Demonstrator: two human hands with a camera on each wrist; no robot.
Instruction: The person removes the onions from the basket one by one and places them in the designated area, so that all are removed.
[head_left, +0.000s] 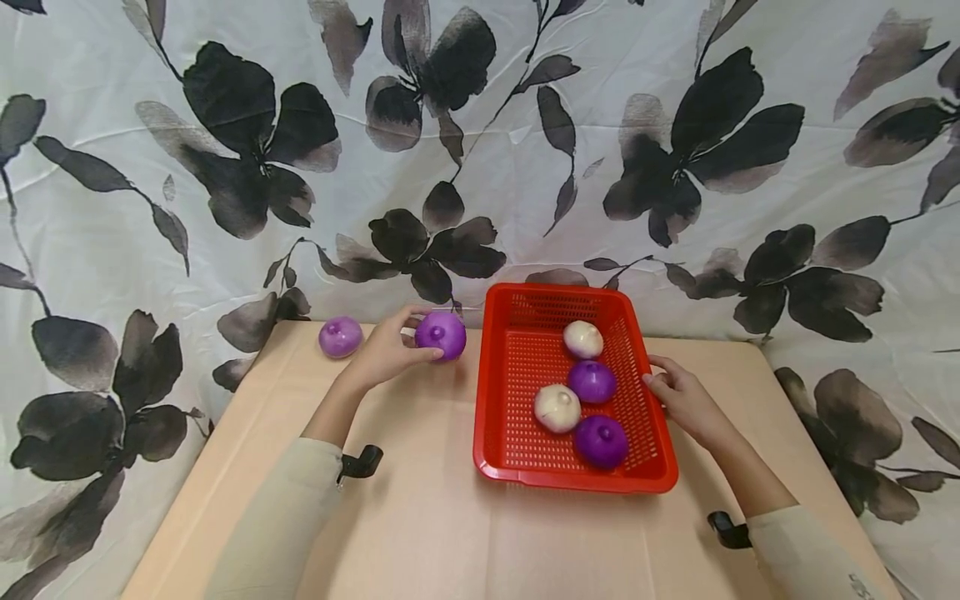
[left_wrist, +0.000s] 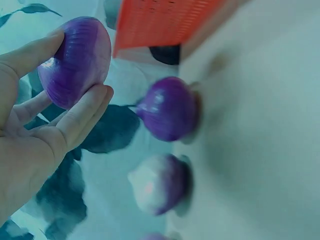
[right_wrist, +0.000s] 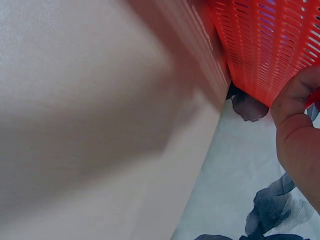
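My left hand (head_left: 392,346) holds a purple onion (head_left: 441,336) between thumb and fingers, just left of a red plastic basket (head_left: 576,481). In the left wrist view, the left hand (left_wrist: 47,120) grips that onion (left_wrist: 82,60) by its sides. Two more onions, a purple one (left_wrist: 169,109) and a white-and-purple one (left_wrist: 159,184), sit below it there. My right hand (head_left: 682,396) grips the basket's right rim, thumb on top; the right wrist view shows this hand (right_wrist: 300,120) at the rim. Inside the basket lie two white onions (head_left: 557,408) and two purple onions (head_left: 602,442).
Another purple onion (head_left: 341,337) stands at the table's back left edge, beyond the left wrist. The light tan table (head_left: 420,517) ends at a floral cloth (head_left: 525,167) hanging behind it. Black wrist mounts (head_left: 363,462) stick out from both sleeves.
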